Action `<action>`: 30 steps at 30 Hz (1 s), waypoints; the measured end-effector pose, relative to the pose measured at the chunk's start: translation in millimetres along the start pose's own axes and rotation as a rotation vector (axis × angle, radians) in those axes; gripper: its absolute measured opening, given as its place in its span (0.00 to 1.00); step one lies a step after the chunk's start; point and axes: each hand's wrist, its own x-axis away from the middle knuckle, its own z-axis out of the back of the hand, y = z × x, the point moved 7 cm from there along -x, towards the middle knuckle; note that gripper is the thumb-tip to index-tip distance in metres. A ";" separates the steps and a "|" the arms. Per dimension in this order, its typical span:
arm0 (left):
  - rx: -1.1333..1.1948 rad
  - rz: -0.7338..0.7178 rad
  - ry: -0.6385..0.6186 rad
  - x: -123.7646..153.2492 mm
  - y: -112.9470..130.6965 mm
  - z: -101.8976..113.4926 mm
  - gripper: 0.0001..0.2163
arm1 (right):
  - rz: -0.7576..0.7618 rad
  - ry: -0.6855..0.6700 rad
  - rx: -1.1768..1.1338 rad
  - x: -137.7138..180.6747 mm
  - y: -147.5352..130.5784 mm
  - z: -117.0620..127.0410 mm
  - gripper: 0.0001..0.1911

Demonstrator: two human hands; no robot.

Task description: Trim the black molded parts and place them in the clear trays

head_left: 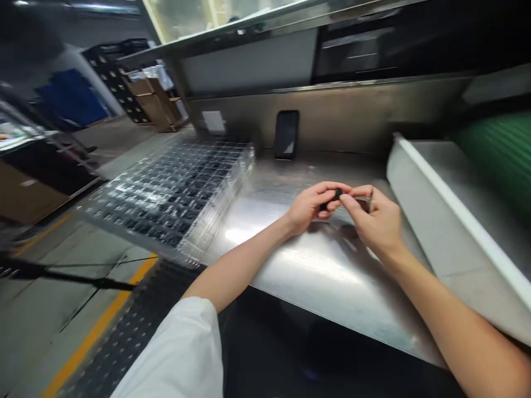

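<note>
My left hand (pixel 309 207) is closed around a small black part (pixel 338 193), held between the thumb and fingers above the steel worktop. From the other side my right hand (pixel 377 218) meets it, thumb and fingertips pinched at the part's near end. A thin, narrow item (pixel 370 200) shows by the right fingers; its kind is too blurred to tell. Left of the hands, a stack of clear plastic trays (pixel 178 193) has many pockets with dark pieces in them.
A black phone (pixel 286 134) leans against the metal back wall. To the right, a white guard rail (pixel 452 204) runs beside a green belt (pixel 501 155). The steel worktop (pixel 327 271) has a front edge close to my body. Cardboard boxes (pixel 153 99) stand at far left.
</note>
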 end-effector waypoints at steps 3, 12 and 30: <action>-0.016 -0.019 0.042 -0.7 1.2 3.4 0.12 | 0.074 -0.012 0.008 -0.7 1.4 0.4 0.17; -0.040 -0.114 0.106 2.4 9.8 7.7 0.11 | 0.188 -0.129 0.198 10.4 -0.7 -10.4 0.27; -0.053 -0.121 0.089 1.2 8.0 12.7 0.15 | 0.188 -0.104 0.465 14.5 1.3 -13.2 0.28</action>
